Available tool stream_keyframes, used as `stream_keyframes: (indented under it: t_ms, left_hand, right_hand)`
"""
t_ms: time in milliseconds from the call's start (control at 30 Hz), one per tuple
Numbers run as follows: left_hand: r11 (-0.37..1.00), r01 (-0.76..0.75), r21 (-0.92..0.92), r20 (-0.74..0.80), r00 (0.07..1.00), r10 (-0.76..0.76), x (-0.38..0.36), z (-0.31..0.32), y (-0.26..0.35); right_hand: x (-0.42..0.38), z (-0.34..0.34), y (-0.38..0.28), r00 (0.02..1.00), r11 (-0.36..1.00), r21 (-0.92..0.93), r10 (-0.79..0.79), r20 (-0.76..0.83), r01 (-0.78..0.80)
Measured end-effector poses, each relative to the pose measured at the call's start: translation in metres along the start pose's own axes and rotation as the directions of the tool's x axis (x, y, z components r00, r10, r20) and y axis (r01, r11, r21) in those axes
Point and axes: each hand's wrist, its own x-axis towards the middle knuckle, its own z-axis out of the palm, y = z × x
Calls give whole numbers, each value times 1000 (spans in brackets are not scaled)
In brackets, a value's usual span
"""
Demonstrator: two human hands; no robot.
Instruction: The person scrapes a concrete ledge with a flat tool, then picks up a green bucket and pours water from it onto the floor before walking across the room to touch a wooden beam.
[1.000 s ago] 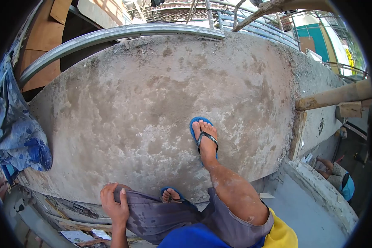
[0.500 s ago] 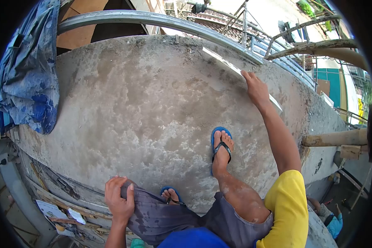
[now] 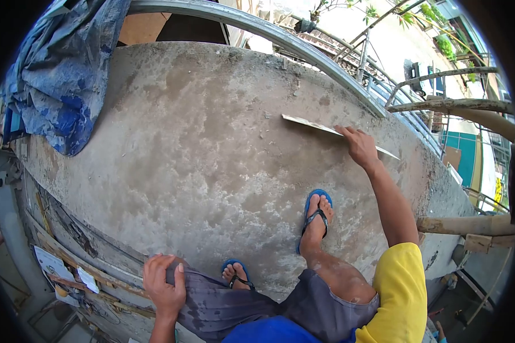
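Observation:
My right hand [image 3: 360, 147] is closed around a long, thin, pale strip [image 3: 312, 124] with a straight edge. The strip lies low against the rough concrete slab [image 3: 200, 148], ahead of my sandalled foot [image 3: 316, 216]. Small crumbs [image 3: 267, 132] are scattered on the slab near the strip's far left end. My left hand [image 3: 165, 286] rests on my bent knee, its fingers loosely spread and holding nothing. Damp, darker patches and whitish marks cover the concrete.
A stained blue cloth [image 3: 68, 80] hangs over the slab's left end. A metal rail [image 3: 303, 40] runs along the far edge. Poles [image 3: 463, 224] jut in at the right. Below the near-left edge are wooden boards [image 3: 97, 274], and the slab drops away there.
My right hand has drawn the strip across the slab toward my feet, and it lies flatter across the view. The camera has turned slightly. My left hand stays on the knee.

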Motion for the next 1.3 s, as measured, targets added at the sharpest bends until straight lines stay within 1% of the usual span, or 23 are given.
stream_keyframes:
  t_ms: [33,133,167,200,267,367,400,500,567,667,767,833,867,933,1033,1133,1233,1267,1300]
  left_hand:
    - [1000,1,8,-2,1000,-1,-1,-1,1]
    - [1000,3,17,-4,1000,-2,-2,-4,1]
    - [1000,9,16,-11,1000,-9,-2,-3,-1]
    - [1000,16,15,-14,1000,-16,-3,-2,-2]
    - [1000,10,13,-16,1000,-10,-2,-2,-1]
    - [1000,6,18,-2,1000,-6,-1,-1,6]
    - [1000,2,19,4,1000,-2,-1,-1,8]
    - [999,-12,46,9,1000,11,-1,0,11]
    - [998,-16,57,7,1000,16,-4,-1,14]
    - [997,-11,83,-1,1000,11,-10,-2,13]
    - [995,5,99,-3,1000,-5,-19,-4,13]
    - [995,13,101,-15,1000,-11,-21,-6,10]
    - [995,21,100,-23,1000,-19,-24,-6,5]
    - [995,28,93,-43,999,-24,-25,-7,1]
    - [995,55,82,-59,997,-50,-32,-12,5]
    - [992,79,94,-51,996,-75,-40,-15,2]
    - [988,112,109,-71,992,-104,-48,-18,-7]
    - [986,125,108,-77,990,-117,-48,-19,-11]
    - [985,139,105,-84,988,-131,-49,-19,-11]
  right_hand:
    - [6,8,-5,994,999,31,11,-111,-7]
    - [7,12,-47,999,999,22,-44,-17,44]
    - [8,13,-56,992,991,52,-127,21,126]
    - [11,6,-72,979,982,9,-188,82,188]
    - [28,2,-94,982,981,37,-190,-11,190]
    - [69,-14,-128,995,990,134,56,-77,-45]
    - [80,-16,-135,990,984,155,105,-94,-90]
    - [119,-20,-143,961,955,210,241,-135,-210]
    - [143,-6,-144,932,923,249,335,-136,-295]
    - [157,5,-156,877,889,300,420,-233,-346]
    - [151,5,-182,903,868,356,411,-126,-346]
    - [136,6,-204,972,900,386,231,-34,-200]
    - [125,6,-211,992,917,382,128,-16,-112]
    - [109,3,-229,996,919,389,-86,24,70]
    - [110,-15,-230,988,904,422,117,-97,-66]
    - [145,-13,-197,919,895,385,327,-219,-226]
    - [159,3,-211,967,942,307,192,-168,-134]
    - [153,10,-226,984,967,256,49,-172,-4]
    - [145,15,-244,988,969,225,-71,-135,100]
